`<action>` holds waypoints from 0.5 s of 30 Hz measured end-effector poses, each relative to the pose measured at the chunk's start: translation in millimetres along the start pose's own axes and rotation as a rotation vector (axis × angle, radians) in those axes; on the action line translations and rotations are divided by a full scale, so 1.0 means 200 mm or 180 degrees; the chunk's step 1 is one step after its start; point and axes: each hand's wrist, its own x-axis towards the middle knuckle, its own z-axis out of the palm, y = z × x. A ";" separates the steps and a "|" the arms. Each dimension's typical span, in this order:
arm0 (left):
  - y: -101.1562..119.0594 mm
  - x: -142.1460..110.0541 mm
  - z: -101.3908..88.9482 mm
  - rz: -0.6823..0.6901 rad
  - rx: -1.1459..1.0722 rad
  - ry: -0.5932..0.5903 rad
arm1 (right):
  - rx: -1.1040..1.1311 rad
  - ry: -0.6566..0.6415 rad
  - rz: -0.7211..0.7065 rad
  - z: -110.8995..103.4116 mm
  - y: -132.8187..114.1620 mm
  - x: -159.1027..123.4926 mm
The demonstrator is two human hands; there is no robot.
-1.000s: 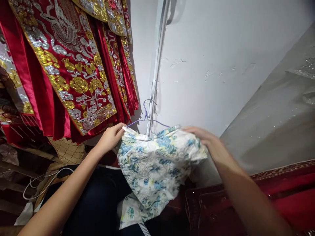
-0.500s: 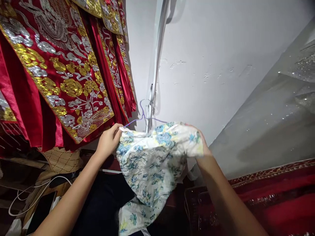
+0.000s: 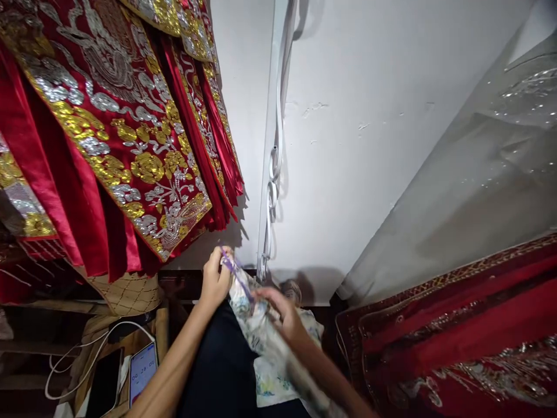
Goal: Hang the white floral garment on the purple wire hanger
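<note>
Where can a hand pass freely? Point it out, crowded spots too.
Free: the white wall between white strip and grey sheet; a narrower patch between strip and embroidered red garment. Crowded: lower left, with phones and white cable; lower middle, with left hand, right hand and floral cloth.

Floral garment (image 3: 259,331) blurred (partly behind right forearm (image 3: 319,361)); red costume (image 3: 148,168) cut by top edge.

Near left: smartphone (image 3: 140,378), lit pale blue screen (image 3: 145,355), set at a slant. One row of dark digits (image 3: 143,366) crosses the upper half, timer-style. Middle pair reads "28". Pair before it looks like "00", pair after likewise; both soft, not certain. Smaller marks on the same screen too tiny to read.
</note>
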 end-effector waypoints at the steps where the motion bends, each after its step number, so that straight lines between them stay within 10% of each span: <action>1: 0.01 -0.03 0.03 -0.0100 -0.0178 0.0160 | 0.0136 0.0092 0.0126 0.05 0.04 -0.08; 5: 0.13 -0.08 0.21 -0.0769 -0.1323 0.0373 | 0.0148 0.0990 0.0561 0.01 0.19 -0.30; 9: 0.30 -0.11 0.42 -0.1426 -0.3131 -0.0663 | -0.0129 0.1666 0.0897 -0.25 0.23 -0.30; 15: 0.36 -0.10 0.55 -0.1983 -0.3902 -0.1902 | 0.1059 0.0891 0.1641 -0.52 0.13 -0.30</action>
